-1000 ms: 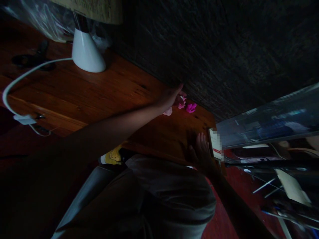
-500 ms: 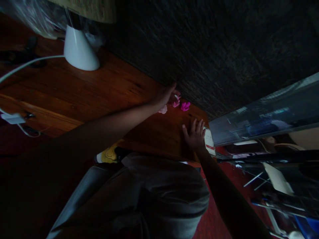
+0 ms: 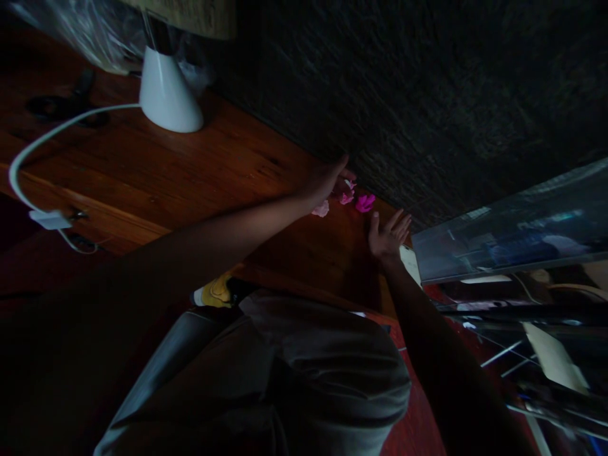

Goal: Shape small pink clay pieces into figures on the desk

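My left hand (image 3: 327,182) rests on the wooden desk top with its fingers apart, cupped beside small crumpled pink pieces that look like petals or paper flowers. A pale pink piece (image 3: 322,208) shows under its near edge, and a pink piece (image 3: 346,197) lies by its fingertips. To the right, a bright magenta piece (image 3: 365,202) lies on the wood between the two hands. Spread open and holding nothing, my right hand (image 3: 388,235) is just right of the magenta piece. Dim light blurs the left fingers' contact with the pieces.
On the wooden desk (image 3: 228,164) stands a white lamp base (image 3: 168,95) with a white cable. Black scissors (image 3: 71,104) and clear plastic (image 3: 90,35) are at far left. A dark wall (image 3: 403,82) runs behind; a glass panel (image 3: 513,221) is at right.
My right hand has moved up and away from the desk's right edge, toward the magenta piece. My left hand stays by the pink pieces. The whole view has shifted slightly.
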`<state>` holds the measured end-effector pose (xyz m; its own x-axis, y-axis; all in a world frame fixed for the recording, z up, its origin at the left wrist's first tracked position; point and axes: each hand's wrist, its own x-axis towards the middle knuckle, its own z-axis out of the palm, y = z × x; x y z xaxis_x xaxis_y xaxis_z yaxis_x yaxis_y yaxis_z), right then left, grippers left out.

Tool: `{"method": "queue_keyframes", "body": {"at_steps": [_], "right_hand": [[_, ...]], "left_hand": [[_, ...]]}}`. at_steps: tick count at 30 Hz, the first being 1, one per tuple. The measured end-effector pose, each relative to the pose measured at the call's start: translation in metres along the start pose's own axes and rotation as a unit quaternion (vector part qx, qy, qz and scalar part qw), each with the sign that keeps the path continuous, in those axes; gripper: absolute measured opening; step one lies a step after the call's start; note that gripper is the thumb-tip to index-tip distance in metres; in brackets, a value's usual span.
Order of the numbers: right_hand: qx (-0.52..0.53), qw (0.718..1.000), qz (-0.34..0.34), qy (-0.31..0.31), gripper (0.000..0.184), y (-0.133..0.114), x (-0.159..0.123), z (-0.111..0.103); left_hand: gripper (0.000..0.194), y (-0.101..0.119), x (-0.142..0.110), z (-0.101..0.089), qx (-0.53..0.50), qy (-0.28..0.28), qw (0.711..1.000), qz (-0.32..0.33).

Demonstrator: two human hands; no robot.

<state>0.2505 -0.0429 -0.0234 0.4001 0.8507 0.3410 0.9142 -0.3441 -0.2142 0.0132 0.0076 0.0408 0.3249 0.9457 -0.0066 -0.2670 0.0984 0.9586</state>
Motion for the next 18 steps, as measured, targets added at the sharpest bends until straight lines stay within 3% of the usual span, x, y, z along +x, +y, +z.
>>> {"method": "queue_keyframes", "body": {"at_steps": [9,18], "right_hand": [[0.017,0.994,-0.008,0.110,0.083,0.000,0.024,0.012],[0.020,0.992,0.013,0.124,0.077,-0.003,0.052,0.015]], "left_hand": [[0.062,0.004,-0.003,0.003,-0.003,0.012,0.999,-0.049],[0.071,0.004,-0.004,-0.001,0.000,0.001,1.000,-0.018]]}}
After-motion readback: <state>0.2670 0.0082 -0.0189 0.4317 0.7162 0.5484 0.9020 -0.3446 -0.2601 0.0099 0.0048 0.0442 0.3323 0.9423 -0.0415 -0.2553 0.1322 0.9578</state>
